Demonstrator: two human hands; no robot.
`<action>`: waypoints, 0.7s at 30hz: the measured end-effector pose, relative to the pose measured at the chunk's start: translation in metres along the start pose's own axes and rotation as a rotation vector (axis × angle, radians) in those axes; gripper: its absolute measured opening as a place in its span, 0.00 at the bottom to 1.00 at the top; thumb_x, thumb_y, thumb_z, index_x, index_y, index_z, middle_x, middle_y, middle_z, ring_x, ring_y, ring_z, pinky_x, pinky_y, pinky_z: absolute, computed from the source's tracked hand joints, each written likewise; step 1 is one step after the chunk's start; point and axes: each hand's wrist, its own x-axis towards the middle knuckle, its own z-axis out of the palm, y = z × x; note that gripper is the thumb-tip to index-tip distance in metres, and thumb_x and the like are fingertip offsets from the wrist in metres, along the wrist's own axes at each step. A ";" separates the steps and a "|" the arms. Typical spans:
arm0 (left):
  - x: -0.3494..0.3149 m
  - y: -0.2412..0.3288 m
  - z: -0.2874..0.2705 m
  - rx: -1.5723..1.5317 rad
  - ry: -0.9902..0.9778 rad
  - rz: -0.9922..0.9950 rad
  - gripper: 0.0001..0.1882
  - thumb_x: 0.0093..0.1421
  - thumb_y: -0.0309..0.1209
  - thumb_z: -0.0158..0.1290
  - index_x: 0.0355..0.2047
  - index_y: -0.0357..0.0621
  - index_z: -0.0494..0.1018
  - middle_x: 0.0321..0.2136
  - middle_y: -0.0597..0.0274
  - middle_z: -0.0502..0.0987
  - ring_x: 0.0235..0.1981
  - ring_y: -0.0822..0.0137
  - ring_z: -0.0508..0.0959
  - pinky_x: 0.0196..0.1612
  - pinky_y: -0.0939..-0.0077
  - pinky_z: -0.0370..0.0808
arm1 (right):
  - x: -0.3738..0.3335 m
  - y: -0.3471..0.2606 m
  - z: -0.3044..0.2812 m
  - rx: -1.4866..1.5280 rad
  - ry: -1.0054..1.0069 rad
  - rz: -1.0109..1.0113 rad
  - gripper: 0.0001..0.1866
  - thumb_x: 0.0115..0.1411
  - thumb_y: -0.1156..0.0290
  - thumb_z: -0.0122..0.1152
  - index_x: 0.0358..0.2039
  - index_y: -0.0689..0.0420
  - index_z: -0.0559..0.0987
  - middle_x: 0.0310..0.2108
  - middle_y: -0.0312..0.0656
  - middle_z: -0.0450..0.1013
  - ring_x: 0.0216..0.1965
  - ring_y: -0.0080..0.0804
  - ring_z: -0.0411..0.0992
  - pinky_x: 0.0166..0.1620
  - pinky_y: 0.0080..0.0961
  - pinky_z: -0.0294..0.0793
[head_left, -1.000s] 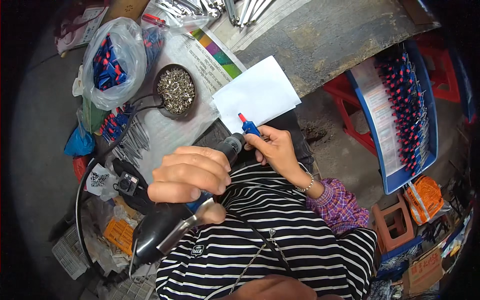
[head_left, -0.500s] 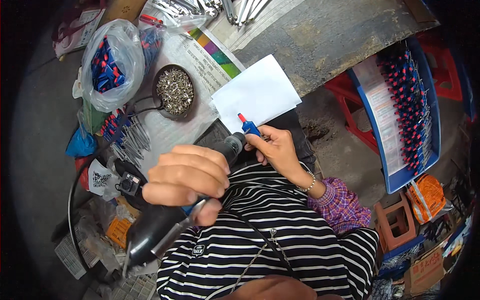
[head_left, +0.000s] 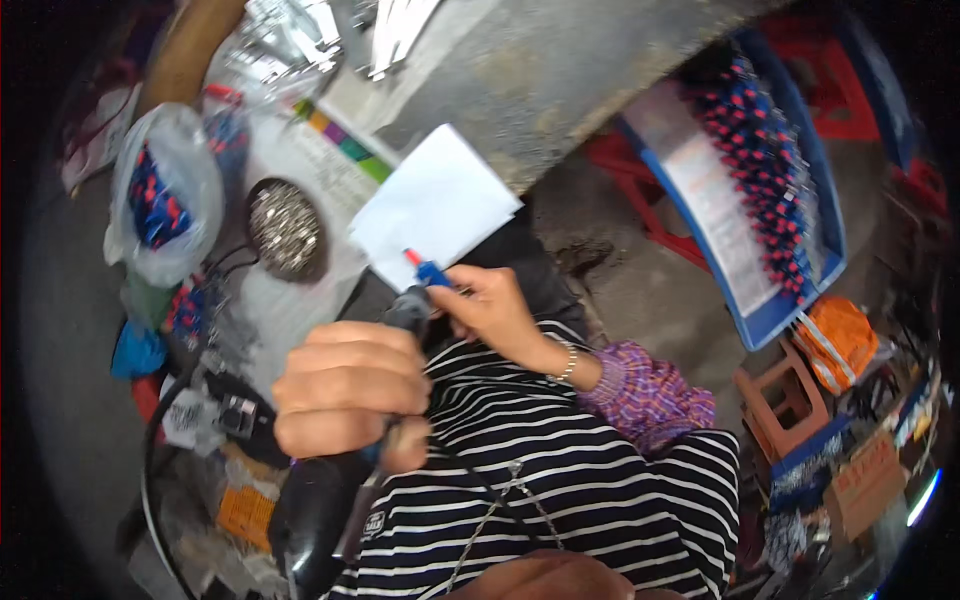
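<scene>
My left hand (head_left: 350, 385) is wrapped round a black corded power tool (head_left: 320, 510), shaped like an electric screwdriver. The tool's narrow nose reaches up to a small blue plastic piece with a red tip (head_left: 432, 273). That piece sits pinched between the thumb and fingers of my right hand (head_left: 492, 308), above a white sheet of paper (head_left: 440, 205). Nose and piece overlap in the picture; whether they touch I cannot tell. Left of the paper, a dark bowl (head_left: 318, 262) holds many small silver metal parts.
A clear plastic bag (head_left: 200, 225) of blue and red pieces stands at the left. Shiny metal strips (head_left: 395, 35) lie on the bench (head_left: 500, 80). At the right are a blue tray (head_left: 690, 255) with rows of red-tipped blue pieces, an orange bag (head_left: 842, 338) and a brown stool (head_left: 765, 410).
The whole view has shifted, so the bench, bowl and paper sit farther left in the picture. Both hands keep their hold, with the tool's nose still at the blue piece.
</scene>
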 end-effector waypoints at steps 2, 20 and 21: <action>-0.001 -0.005 0.002 -0.019 0.017 -0.016 0.19 0.48 0.25 0.60 0.31 0.43 0.58 0.20 0.57 0.73 0.17 0.64 0.75 0.22 0.69 0.76 | 0.001 0.005 -0.002 0.008 0.033 -0.030 0.11 0.56 0.67 0.60 0.27 0.63 0.80 0.16 0.37 0.74 0.13 0.16 0.68 0.15 0.15 0.66; -0.034 0.004 0.019 -0.014 0.289 0.064 0.16 0.51 0.25 0.54 0.35 0.43 0.58 0.20 0.58 0.68 0.20 0.63 0.69 0.24 0.66 0.67 | 0.001 -0.002 -0.010 -0.060 -0.033 -0.069 0.12 0.56 0.67 0.60 0.23 0.64 0.78 0.17 0.37 0.73 0.13 0.16 0.69 0.16 0.14 0.67; -0.039 0.004 0.019 -0.035 0.352 0.069 0.16 0.52 0.25 0.53 0.36 0.43 0.58 0.21 0.58 0.67 0.21 0.63 0.69 0.25 0.64 0.68 | 0.000 -0.003 -0.013 -0.083 -0.059 -0.065 0.12 0.56 0.67 0.60 0.25 0.64 0.78 0.17 0.37 0.73 0.14 0.17 0.69 0.17 0.13 0.68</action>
